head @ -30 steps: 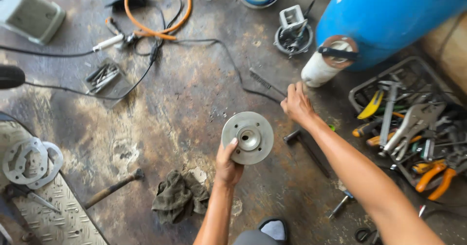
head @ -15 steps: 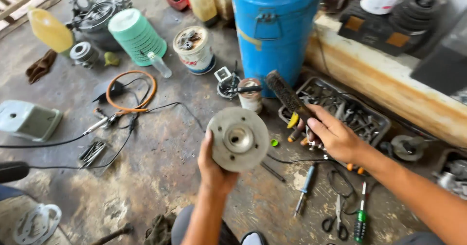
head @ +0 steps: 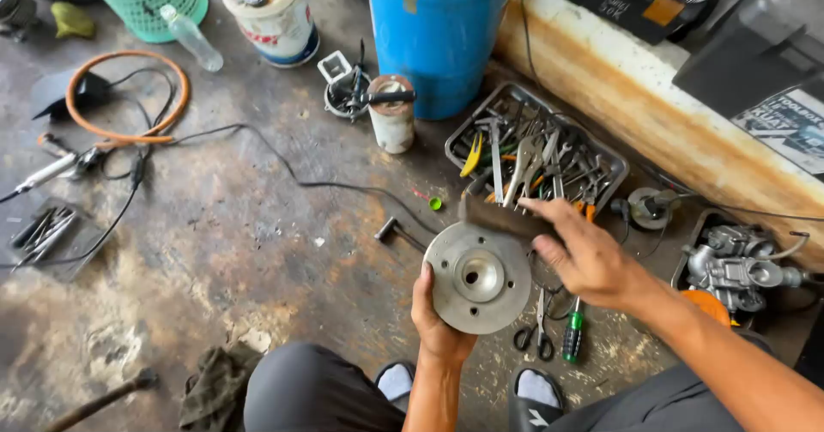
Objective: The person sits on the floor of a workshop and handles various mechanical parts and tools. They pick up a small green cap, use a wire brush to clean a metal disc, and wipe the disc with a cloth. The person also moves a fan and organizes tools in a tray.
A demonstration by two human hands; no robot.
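Observation:
My left hand (head: 436, 320) grips a round grey metal disc (head: 477, 277) by its lower left edge, face up, with a raised hub and several small holes. My right hand (head: 584, 256) holds a wire brush (head: 498, 216) flat against the disc's upper rim, bristles toward the metal. Both hands are above my knees, over the stained concrete floor.
A tray of pliers and wrenches (head: 532, 149) lies just beyond the disc, beside a blue drum (head: 438, 29). Scissors (head: 536, 333) and a green-handled screwdriver (head: 572, 329) lie under my right hand. A small can (head: 391, 113), cables, an orange hose (head: 120, 97) and a rag (head: 215, 389) lie on the floor.
My right hand picked the wire brush off the floor, raised it, then brought it down onto the disc's top edge. The view has tilted back down toward my lap.

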